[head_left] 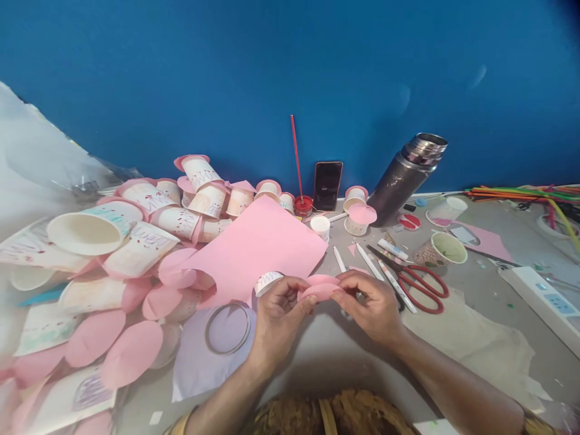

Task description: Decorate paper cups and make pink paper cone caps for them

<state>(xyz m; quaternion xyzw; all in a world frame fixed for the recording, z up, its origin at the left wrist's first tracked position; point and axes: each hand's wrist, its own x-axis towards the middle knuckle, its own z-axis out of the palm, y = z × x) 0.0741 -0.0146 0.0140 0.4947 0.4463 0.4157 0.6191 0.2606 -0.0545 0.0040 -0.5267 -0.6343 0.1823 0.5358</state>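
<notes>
Both hands meet at the middle of the table over a small pink paper circle [321, 289]. My left hand [277, 314] pinches the left edge of the pink circle with curled fingers. A small white paper cup ring [268, 282] also sits against its fingers. My right hand [371, 305] grips the right edge of the same pink circle with closed fingers. A large pink paper sheet [254, 248] lies just behind the hands.
A heap of decorated paper cups with pink circles [136, 241] fills the left side. Red-handled scissors [419, 284], white pens [369, 261], a steel flask [405, 175], a phone [327, 185], a wire ring [227, 327] and a white power strip [541, 296] lie around.
</notes>
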